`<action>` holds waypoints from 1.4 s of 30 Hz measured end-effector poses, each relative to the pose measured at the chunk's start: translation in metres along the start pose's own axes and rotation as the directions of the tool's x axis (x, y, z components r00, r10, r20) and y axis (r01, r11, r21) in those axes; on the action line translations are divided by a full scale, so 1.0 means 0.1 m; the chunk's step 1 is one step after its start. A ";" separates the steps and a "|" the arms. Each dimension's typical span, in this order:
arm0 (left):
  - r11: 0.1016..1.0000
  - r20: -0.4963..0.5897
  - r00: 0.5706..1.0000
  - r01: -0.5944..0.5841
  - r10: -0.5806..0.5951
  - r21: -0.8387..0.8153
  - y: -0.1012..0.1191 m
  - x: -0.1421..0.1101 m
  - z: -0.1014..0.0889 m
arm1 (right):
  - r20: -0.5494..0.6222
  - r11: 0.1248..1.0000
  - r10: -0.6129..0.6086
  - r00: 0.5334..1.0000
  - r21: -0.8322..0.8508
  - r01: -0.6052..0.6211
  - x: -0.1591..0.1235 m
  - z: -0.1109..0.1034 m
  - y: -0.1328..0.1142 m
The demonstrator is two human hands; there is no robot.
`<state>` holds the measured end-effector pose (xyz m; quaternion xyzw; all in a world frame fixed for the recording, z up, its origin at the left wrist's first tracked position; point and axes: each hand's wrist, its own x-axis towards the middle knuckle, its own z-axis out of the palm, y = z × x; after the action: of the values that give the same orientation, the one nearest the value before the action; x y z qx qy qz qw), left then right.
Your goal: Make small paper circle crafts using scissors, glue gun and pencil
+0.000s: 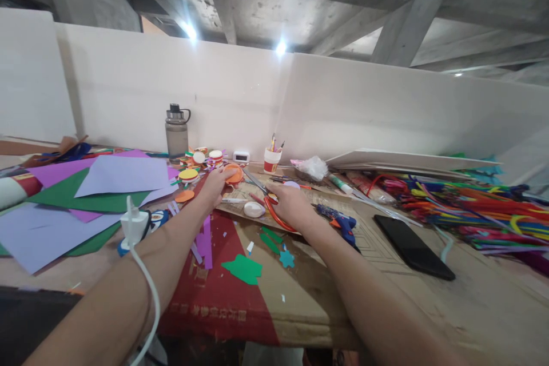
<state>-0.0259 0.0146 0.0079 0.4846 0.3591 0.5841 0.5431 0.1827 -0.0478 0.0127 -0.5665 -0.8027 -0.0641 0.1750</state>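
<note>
Pinched in the fingers of my left hand (219,183) is an orange round piece (234,172); whether it is a flat paper disc or a shallow lid I cannot make out. My right hand (292,206) is closed around a pair of scissors (255,182) with orange-red handles, the blades pointing up and left towards the round piece. Below the scissors lies a white oval object (254,209). A yellow-topped round piece (187,175) and an orange paper disc (184,196) sit left of my left hand. Green paper scraps (242,269) and a blue paper flower (286,258) lie nearer to me.
Purple and green paper sheets (115,176) cover the left, near a water bottle (176,136) and a white plug with a cable (134,223). A paper cup (271,161) holds pens. Rightwards are a blue glue gun (345,225), a black phone (412,246) and colourful pipe cleaners (472,206).
</note>
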 end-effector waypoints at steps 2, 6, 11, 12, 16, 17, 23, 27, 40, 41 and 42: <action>1.000 -0.004 1.000 0.012 -0.012 -0.005 0.01 0.00 0.00 | 0.014 0.999 0.014 1.000 0.043 -0.014 0.01 0.03 0.02; 0.999 -0.036 0.999 0.014 -0.015 -0.039 0.00 0.02 0.00 | 0.007 0.980 0.022 1.000 0.198 -0.023 0.05 0.10 0.07; 0.994 0.016 0.998 -0.053 0.055 -0.096 -0.05 0.06 -0.02 | -0.075 0.953 -0.004 0.997 0.302 0.027 0.05 0.09 0.10; 0.992 0.027 0.997 -0.065 0.068 -0.108 -0.05 0.06 -0.02 | -0.087 0.950 -0.006 0.996 0.310 0.032 0.05 0.08 0.10; 0.990 0.025 0.998 -0.047 0.051 -0.131 -0.04 0.06 -0.03 | -0.114 0.929 -0.057 0.992 0.357 0.095 0.04 0.03 0.07; 0.990 0.017 0.999 -0.042 0.045 -0.136 -0.04 0.06 -0.03 | -0.122 0.921 -0.081 0.989 0.370 0.121 0.04 0.02 0.06; 0.984 -0.026 0.997 -0.073 0.070 -0.163 -0.04 0.10 -0.07 | -0.147 0.932 -0.121 0.982 0.323 0.163 0.04 0.02 0.04; 0.985 -0.053 0.995 -0.094 0.087 -0.144 -0.05 0.14 -0.11 | -0.138 0.964 -0.094 0.986 0.235 0.124 0.03 0.06 0.07; 0.978 -0.075 0.987 -0.154 0.145 -0.138 -0.04 0.14 -0.11 | -0.127 0.977 -0.079 0.989 0.189 0.102 0.02 0.09 0.06; 0.978 -0.075 0.985 -0.163 0.154 -0.133 -0.04 0.14 -0.10 | -0.121 0.980 -0.072 0.990 0.178 0.093 0.02 0.09 0.06; 0.978 -0.072 0.984 -0.169 0.161 -0.126 -0.04 0.14 -0.10 | -0.114 0.983 -0.065 0.991 0.163 0.083 0.02 0.10 0.06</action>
<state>-0.0338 0.0297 0.0038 0.4576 0.2947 0.6642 0.5124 0.1857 -0.0409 0.0038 -0.5153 -0.8151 -0.0334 0.2627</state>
